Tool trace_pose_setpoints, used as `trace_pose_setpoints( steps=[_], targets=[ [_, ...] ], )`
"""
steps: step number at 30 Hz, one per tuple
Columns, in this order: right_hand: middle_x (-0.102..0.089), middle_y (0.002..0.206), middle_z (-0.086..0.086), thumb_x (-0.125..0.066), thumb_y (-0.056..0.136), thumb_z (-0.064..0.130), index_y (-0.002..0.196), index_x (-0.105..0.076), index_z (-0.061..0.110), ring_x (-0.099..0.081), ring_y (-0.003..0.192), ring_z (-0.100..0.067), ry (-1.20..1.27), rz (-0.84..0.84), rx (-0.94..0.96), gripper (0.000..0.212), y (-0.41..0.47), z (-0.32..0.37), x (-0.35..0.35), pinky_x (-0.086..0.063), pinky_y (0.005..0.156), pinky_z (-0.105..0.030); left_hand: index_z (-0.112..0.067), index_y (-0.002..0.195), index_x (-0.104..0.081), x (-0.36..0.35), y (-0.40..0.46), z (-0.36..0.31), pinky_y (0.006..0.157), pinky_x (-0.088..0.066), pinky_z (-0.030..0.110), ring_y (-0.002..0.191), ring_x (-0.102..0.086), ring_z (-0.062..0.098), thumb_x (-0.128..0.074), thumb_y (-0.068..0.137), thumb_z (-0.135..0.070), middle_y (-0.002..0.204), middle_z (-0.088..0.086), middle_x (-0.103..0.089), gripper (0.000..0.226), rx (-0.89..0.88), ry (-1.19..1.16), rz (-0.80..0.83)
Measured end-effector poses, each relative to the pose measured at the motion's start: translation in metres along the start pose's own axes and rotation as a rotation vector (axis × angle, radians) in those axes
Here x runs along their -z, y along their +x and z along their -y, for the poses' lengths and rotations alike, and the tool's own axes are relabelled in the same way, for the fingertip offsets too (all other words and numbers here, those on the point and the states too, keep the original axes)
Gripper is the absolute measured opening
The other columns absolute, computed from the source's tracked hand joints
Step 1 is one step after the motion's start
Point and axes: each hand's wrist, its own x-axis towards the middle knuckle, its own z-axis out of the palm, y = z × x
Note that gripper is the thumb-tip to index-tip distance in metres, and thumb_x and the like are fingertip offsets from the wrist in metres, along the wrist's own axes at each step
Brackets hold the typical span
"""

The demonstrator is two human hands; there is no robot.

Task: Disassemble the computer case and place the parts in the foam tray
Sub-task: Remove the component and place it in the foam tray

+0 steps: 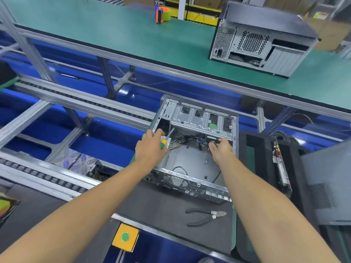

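Open computer case [191, 149] lies on its side on the dark mat [167, 209] of the work surface, toward the far edge, its rear panel facing the person, side cover off. Inside: bare metal floor, drive cage along the far wall, loose bundle of coloured cables [182, 138] beneath it. Left hand [152, 147] at the case's left wall, fingers curled round a yellow-and-green-handled screwdriver [164, 142], shaft angled up and away. Right hand [221, 149] reaches under the drive cage; its fingers touch a dark part there, but I cannot tell whether they grip it. Black foam tray [266, 168] stands just beside the case's right side, with a circuit card [281, 164] set on edge in a slot. Black-handled pliers [206, 216] lie on the mat near the front edge. Yellow box with a green button [125, 237] hangs off the front edge. A second, closed case [264, 40] sits on the green surface [114, 29] beyond, well apart.
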Motion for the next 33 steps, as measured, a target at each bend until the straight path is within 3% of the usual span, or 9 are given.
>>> trace_pose_setpoints(
  steps=[3,7,12,15,18,23,28,33],
  targets=[
    [-0.065,0.116,-0.014,-0.053,0.101,0.017,0.107,-0.054,0.007,-0.066,0.100,-0.023,-0.017,-0.007,-0.014,0.012,0.003,-0.001,0.001,-0.047,0.110,-0.039,-0.030,0.130,-0.048,-0.001,0.001,0.003,0.065,-0.040,0.035,0.100,-0.049,0.023,-0.064,0.092,-0.046,0.114,0.004,-0.049,0.044,0.003,-0.015,0.003],
    [-0.056,0.119,-0.016,-0.056,0.100,0.010,0.125,-0.049,0.008,-0.063,0.093,-0.022,0.076,0.026,0.018,0.026,0.008,-0.009,0.005,-0.054,0.099,-0.029,-0.031,0.129,-0.046,-0.002,0.000,0.003,0.064,-0.037,0.033,0.096,-0.043,0.018,-0.067,0.089,-0.047,0.113,0.002,-0.047,0.048,-0.003,-0.014,0.015],
    [-0.053,0.113,-0.015,-0.054,0.103,0.013,0.123,-0.046,0.017,-0.054,0.069,-0.018,0.056,-0.057,0.039,0.022,0.001,-0.014,0.004,-0.057,0.091,-0.032,-0.031,0.131,-0.045,-0.003,-0.001,0.001,0.062,-0.039,0.032,0.097,-0.043,0.018,-0.068,0.089,-0.043,0.115,0.003,-0.047,0.050,-0.009,-0.039,0.018],
    [-0.058,0.093,-0.015,-0.053,0.103,0.011,0.129,-0.056,0.006,-0.058,0.066,-0.022,0.006,-0.144,0.085,0.027,-0.005,-0.021,0.003,-0.061,0.085,-0.034,-0.030,0.131,-0.045,-0.002,-0.001,0.000,0.064,-0.042,0.032,0.101,-0.046,0.021,-0.071,0.086,-0.043,0.115,0.004,-0.047,0.054,-0.023,-0.032,0.014],
    [-0.060,0.078,-0.015,-0.054,0.101,0.010,0.118,-0.063,0.000,-0.065,0.066,-0.027,-0.026,-0.171,0.106,0.021,-0.011,-0.027,0.010,-0.061,0.087,-0.039,-0.027,0.128,-0.052,-0.001,-0.002,-0.004,0.069,-0.044,0.032,0.100,-0.041,0.022,-0.075,0.082,-0.042,0.114,0.005,-0.048,0.053,-0.069,-0.035,-0.076],
    [-0.064,0.098,-0.022,-0.054,0.098,0.009,0.108,-0.058,0.003,-0.068,0.075,-0.031,-0.021,-0.114,0.093,0.012,-0.026,-0.031,0.021,-0.060,0.081,-0.036,-0.023,0.122,-0.058,0.004,-0.003,-0.008,0.080,-0.045,0.035,0.098,-0.043,0.023,-0.078,0.074,-0.041,0.115,0.004,-0.049,0.055,-0.176,-0.099,-0.255],
    [-0.059,0.098,-0.020,-0.052,0.098,0.008,0.106,-0.055,0.003,-0.066,0.091,-0.033,-0.027,-0.077,0.043,0.010,-0.034,-0.032,0.032,-0.060,0.086,-0.037,-0.026,0.120,-0.059,0.005,-0.014,-0.013,0.083,-0.041,0.031,0.101,-0.044,0.018,-0.073,0.078,-0.039,0.114,-0.005,-0.054,0.047,-0.230,-0.214,-0.350],
    [-0.063,0.101,-0.022,-0.056,0.093,0.008,0.115,-0.057,-0.002,-0.064,0.075,-0.030,0.045,-0.039,-0.003,0.024,-0.046,-0.048,0.029,-0.059,0.080,-0.036,-0.025,0.117,-0.061,-0.002,-0.035,-0.018,0.088,-0.046,0.032,0.104,-0.044,0.016,-0.073,0.080,-0.029,0.112,-0.009,-0.057,0.039,-0.367,-0.195,-0.335]
  ],
)
